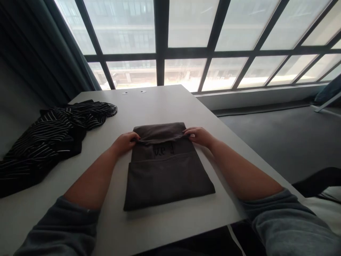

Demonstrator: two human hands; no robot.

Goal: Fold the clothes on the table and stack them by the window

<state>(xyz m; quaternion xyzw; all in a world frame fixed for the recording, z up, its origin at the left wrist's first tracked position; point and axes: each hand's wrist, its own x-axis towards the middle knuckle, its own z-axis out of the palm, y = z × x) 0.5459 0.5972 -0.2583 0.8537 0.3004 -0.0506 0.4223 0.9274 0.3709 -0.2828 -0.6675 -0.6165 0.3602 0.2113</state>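
A dark brown-grey garment, folded into a rectangle, lies flat on the white table in front of me. Dark lettering shows across its middle, between the near folded part and the far flap. My left hand pinches the left end of the far flap's edge. At the right end of that same edge, my right hand grips the cloth between thumb and fingers. The flap's edge is slightly raised and creased between the two hands. Which kind of garment it is cannot be made out.
A crumpled black garment with white stripes lies on the left of the white table. Two small round fittings sit near the far edge. Beyond stand large windows, with a dark curtain at left. Grey floor lies to the right.
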